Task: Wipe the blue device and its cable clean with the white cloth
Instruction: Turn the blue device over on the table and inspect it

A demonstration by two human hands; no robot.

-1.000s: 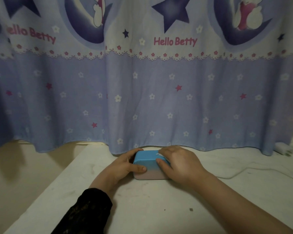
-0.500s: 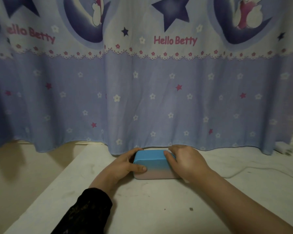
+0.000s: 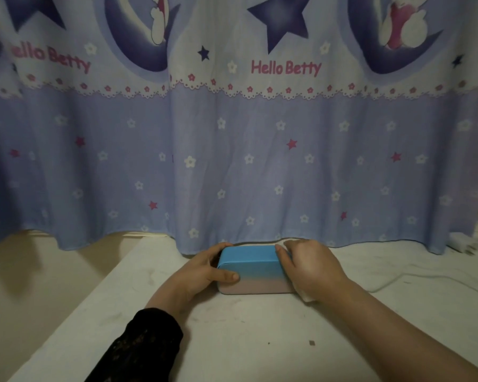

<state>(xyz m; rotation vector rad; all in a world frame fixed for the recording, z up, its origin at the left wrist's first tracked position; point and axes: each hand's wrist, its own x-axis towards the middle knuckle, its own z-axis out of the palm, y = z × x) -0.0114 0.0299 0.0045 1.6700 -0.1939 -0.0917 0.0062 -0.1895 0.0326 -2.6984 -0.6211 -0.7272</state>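
A printed curtain [image 3: 232, 161], lilac below a scalloped lace-pattern band with stars, moons and the words "Hello Betty", hangs across the whole back and its hem brushes the far edge of the desk [image 3: 246, 340]. The desk is a pale, matte, scuffed surface; its left edge runs diagonally toward the near left corner, with open bare room in front of the hands and to the right.

The blue device [image 3: 250, 267] sits near the desk's far edge, just in front of the curtain hem: a rounded rectangular block, bright blue on top, its front fading to pinkish grey.

The left hand [image 3: 202, 271], arm in a dark lace-textured sleeve [image 3: 144, 346], grips the device's left end, thumb across the front. The right hand [image 3: 312, 268], forearm bare, is pressed against the right end, clasping the white cloth [image 3: 305, 296], of which only a corner shows beneath the palm.

A thin white cable [image 3: 392, 279] curves across the desk to the right.
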